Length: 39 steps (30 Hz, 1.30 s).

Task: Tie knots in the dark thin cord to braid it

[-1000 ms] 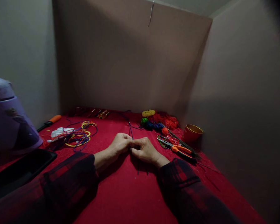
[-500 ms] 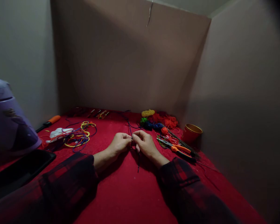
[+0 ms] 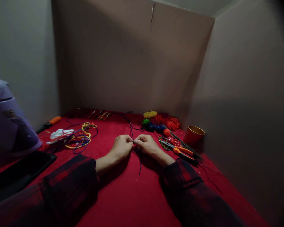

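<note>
My left hand (image 3: 121, 146) and my right hand (image 3: 146, 144) meet at the middle of a red cloth-covered table (image 3: 123, 195), fingertips almost touching. Both pinch a thin dark blue cord (image 3: 132, 130) that runs away from me toward the back wall, with a loose end (image 3: 140, 169) trailing toward me below the hands. Both hands are closed, knuckles up. Dark plaid sleeves cover my forearms.
Orange-handled pliers (image 3: 183, 152) and thin tools lie right of my hands, beside a small red cup (image 3: 194, 134). Balls of coloured thread (image 3: 160, 122) sit at the back. A tangle of coloured cords (image 3: 78, 137) lies left, with an orange-handled tool (image 3: 49, 123), a purple appliance (image 3: 7, 119) and a black tray (image 3: 21, 173).
My right hand has shifted up and slightly away from me along the cord, its fingertips coming to meet my left hand. My left hand has barely moved.
</note>
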{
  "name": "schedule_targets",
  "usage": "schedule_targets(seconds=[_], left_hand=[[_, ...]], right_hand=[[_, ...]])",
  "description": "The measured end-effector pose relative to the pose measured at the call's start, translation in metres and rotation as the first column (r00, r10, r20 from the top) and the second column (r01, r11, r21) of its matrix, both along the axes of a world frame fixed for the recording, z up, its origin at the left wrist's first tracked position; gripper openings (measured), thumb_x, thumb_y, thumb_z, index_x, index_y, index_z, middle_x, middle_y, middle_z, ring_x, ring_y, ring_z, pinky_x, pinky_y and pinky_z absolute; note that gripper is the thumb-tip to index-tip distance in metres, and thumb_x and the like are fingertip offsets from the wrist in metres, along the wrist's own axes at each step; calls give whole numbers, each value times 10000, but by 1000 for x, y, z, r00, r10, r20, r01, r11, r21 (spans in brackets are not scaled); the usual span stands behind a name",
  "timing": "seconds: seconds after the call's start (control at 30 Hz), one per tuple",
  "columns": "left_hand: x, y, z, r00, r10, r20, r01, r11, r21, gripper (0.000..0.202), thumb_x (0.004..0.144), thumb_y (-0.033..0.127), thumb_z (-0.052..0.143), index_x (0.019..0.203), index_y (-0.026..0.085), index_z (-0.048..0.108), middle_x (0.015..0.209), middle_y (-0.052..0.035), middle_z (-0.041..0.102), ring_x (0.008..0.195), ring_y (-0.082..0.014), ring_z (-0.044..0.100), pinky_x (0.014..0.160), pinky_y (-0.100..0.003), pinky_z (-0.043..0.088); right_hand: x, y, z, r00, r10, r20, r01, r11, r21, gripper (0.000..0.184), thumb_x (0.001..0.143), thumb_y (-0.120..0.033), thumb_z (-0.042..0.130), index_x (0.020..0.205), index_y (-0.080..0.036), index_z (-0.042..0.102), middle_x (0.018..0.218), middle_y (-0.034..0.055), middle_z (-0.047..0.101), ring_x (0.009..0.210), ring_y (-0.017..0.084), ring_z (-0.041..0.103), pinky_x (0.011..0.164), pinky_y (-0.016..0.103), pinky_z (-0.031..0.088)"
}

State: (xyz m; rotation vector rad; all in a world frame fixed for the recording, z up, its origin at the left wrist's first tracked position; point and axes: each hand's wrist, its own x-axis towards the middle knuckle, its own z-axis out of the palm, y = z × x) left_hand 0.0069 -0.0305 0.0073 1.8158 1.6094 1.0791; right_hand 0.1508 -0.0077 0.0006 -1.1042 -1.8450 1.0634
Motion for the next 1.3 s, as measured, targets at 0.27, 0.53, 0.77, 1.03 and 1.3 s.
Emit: schedule_targets(seconds=[0.27,0.53,0.77,1.03,1.3], left_hand=[[4,-20,15,948,17,-316,-4,999,42,210,744,293,484,684,196,660,661,-59,651,580,-157,550,529,-237,299],[16,-44,11,695,-73,-715,226,967,122,291,812,218,366,798,164,652,714,-139,654,616,-234,597,561,-301,347],[28,-66,6,590,-246,-769,506,855,115,229,780,185,419,694,147,627,604,-98,625,504,-169,548,514,-270,338],[25,-50,16,986,-166,26,150,941,303,160,801,246,459,711,151,551,671,-15,587,582,-94,516,559,-203,377],[16,-14,4,912,-35,408,180,929,-324,146,673,107,448,805,145,495,415,62,454,285,-76,353,348,-188,262]], right_hand=[[1,2,-1,996,-14,-90,5,995,-99,162,681,-250,533,553,-163,485,441,-58,439,346,48,336,332,173,226],[6,-1,3,987,58,-150,-87,977,-196,197,663,-280,579,537,-155,494,419,-63,410,340,40,296,338,179,194],[6,-6,9,988,20,-151,-53,975,-215,116,647,-208,560,559,-147,515,416,-52,443,358,47,326,354,181,211],[7,2,-1,966,38,-257,-91,976,-198,106,620,-212,574,563,-144,516,458,-51,451,391,52,359,375,182,245],[7,2,0,984,55,-170,-83,983,-165,105,664,-232,555,608,-145,539,448,-55,452,365,49,351,337,172,234]])
